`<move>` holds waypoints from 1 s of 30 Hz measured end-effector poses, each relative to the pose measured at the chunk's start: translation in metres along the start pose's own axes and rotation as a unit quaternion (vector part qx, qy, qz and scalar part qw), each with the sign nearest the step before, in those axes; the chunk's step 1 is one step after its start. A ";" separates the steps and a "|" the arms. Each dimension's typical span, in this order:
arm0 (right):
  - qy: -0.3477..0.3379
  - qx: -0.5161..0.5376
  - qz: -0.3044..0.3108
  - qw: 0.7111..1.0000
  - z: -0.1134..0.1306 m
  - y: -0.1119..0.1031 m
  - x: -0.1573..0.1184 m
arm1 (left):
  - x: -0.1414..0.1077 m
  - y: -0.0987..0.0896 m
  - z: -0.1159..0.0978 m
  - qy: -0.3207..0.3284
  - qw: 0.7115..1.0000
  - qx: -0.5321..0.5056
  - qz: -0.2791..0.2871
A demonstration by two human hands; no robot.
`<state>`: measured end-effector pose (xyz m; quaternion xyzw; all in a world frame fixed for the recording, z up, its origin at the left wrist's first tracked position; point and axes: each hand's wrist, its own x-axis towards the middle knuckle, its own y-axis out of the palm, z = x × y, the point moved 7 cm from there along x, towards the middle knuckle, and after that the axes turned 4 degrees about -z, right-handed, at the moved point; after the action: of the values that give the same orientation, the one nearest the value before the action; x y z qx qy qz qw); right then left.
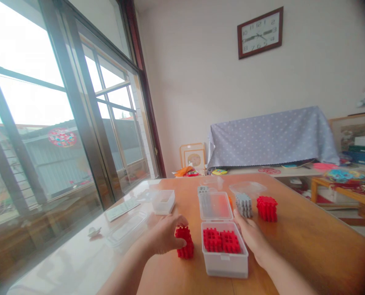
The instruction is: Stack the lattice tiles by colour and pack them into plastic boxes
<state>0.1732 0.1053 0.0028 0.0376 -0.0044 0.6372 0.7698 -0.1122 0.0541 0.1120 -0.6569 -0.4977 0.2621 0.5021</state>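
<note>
My left hand [169, 232] curls around a stack of red toothed interlocking plastic pieces [187, 248] standing on the table, thumb in front and fingers behind its top. Just right of it sits an open clear plastic box [226, 265] holding two red stacks [221, 240] of the same kind of pieces. Its hinged lid [216, 207] is tipped back, away from me. My right hand [250, 232] lies along the right side of the box with fingers stretched out; whether it touches the box, I cannot tell.
Beyond my right hand stand a grey stack [244, 205] and another red stack [267, 209]. A second clear box [164, 202], a loose clear lid [127, 228] and a printed sheet [122, 209] lie to the left. A round clear lid [248, 188] rests at the back.
</note>
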 end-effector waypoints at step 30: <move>-0.024 0.042 0.007 0.999 0.016 0.006 -0.004 | 0.055 0.062 -0.126 0.165 0.982 -0.091 0.021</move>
<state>0.1677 0.1018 0.0190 0.0849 0.0040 0.6412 0.7627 0.0385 0.0543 0.1086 -0.7444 -0.4158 0.1145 0.5098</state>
